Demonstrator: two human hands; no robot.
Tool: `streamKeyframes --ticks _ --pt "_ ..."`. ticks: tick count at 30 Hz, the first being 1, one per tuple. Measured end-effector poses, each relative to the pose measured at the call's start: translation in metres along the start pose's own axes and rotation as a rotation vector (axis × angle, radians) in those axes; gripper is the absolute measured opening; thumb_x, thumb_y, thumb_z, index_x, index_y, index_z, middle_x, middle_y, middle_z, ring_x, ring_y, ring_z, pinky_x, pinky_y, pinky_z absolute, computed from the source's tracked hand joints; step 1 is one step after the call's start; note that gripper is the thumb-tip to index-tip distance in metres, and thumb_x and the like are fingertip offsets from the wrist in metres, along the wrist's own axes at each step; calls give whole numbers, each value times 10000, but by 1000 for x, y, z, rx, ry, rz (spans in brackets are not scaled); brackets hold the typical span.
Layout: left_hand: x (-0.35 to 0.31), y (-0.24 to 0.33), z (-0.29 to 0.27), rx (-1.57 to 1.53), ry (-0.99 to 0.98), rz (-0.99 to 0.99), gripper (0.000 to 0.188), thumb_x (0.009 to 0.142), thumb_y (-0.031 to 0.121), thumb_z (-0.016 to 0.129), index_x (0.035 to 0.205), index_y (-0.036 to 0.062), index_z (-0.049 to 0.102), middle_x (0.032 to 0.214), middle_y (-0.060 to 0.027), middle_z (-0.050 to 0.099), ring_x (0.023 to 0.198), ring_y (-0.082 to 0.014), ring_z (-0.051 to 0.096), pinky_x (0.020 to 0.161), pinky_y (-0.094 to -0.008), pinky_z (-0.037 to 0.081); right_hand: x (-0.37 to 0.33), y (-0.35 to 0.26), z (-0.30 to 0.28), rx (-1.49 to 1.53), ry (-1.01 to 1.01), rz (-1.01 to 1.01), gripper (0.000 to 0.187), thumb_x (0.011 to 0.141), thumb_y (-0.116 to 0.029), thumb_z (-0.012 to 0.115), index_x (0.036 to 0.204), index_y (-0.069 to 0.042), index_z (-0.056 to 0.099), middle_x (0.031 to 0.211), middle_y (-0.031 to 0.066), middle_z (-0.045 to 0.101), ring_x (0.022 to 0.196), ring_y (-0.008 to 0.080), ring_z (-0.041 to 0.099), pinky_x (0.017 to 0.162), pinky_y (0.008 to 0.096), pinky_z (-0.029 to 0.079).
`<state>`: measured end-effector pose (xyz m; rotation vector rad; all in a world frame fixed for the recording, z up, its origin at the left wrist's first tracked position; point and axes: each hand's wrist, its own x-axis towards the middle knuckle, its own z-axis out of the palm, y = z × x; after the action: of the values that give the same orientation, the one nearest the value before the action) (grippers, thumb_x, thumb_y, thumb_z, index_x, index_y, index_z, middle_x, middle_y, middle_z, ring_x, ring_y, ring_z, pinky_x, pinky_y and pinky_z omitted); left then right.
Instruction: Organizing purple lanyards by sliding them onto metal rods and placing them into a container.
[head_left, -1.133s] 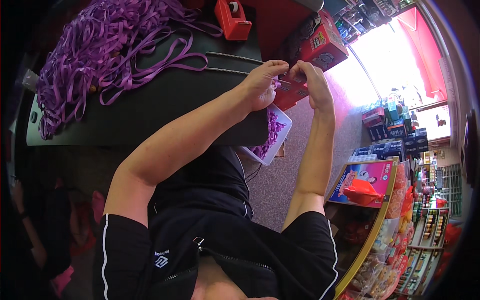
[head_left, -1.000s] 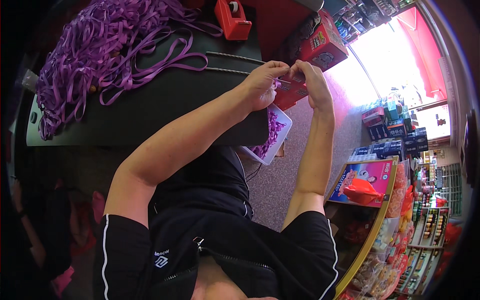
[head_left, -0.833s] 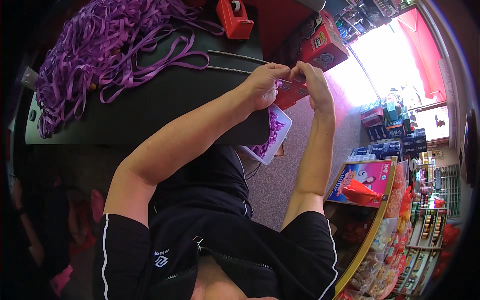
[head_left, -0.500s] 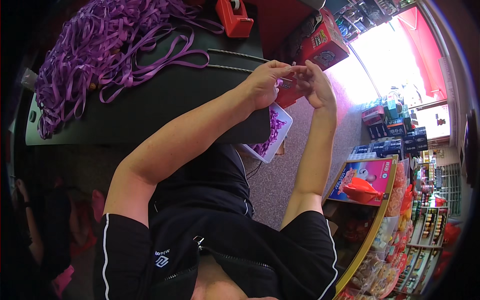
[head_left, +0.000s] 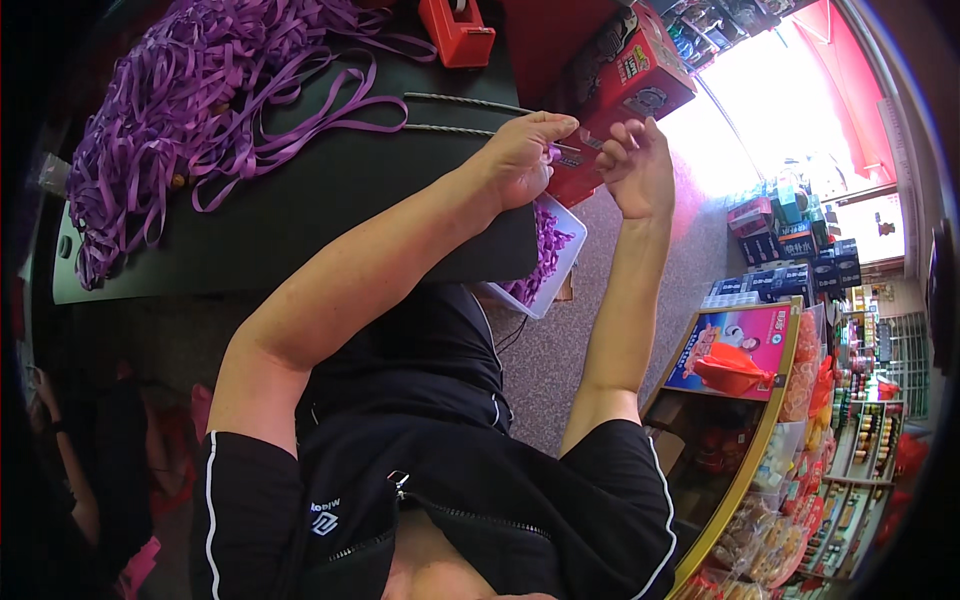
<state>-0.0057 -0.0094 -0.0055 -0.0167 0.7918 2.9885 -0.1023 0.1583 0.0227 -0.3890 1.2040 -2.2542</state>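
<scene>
My left hand [head_left: 522,160] is closed in a pinch at the table's right end, around a purple ribbon [head_left: 555,154]. Two twisted metal rods [head_left: 450,129] run along the table toward this hand, and a short metal end shows beyond its fingers. To its right, my right hand [head_left: 638,172] is raised, apart from it, with loosely curled, separated fingers. Something thin and see-through shows between the hands, too small to name. A looped strand of purple ribbon [head_left: 375,101] lies by the rods' left ends and runs back to a large tangled ribbon pile [head_left: 190,100].
On the dark table [head_left: 400,220] stands a red tape dispenser [head_left: 458,35]. Below its right end, a white bin [head_left: 570,265] holds purple ribbon pieces. A red box [head_left: 635,70] stands beyond. A gold-edged display case [head_left: 735,490] is at right; another person [head_left: 70,460] is at lower left.
My right hand has drawn away from my left hand's fingertips, slightly to the right. My left hand stays near the rods with the ribbon; the whole view has shifted a little.
</scene>
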Motion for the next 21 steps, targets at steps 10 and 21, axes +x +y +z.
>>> streamKeyframes --ticks 10,21 --pt "-1 1 1 -23 -25 -24 187 855 197 647 1003 109 576 1104 -80 473 973 -182 397 942 -350 304 -1 3 25 -815 -171 -110 261 887 -198 600 1038 11 644 1012 41 633 933 81 548 847 236 411" --pt "-12 8 15 -185 67 -80 623 869 459 555 1385 214 306 1410 -317 137 1332 -401 154 1113 -460 54 25 -3 10 -945 -196 -37 208 883 -180 595 981 -1 638 894 6 621 843 76 538 763 222 420"
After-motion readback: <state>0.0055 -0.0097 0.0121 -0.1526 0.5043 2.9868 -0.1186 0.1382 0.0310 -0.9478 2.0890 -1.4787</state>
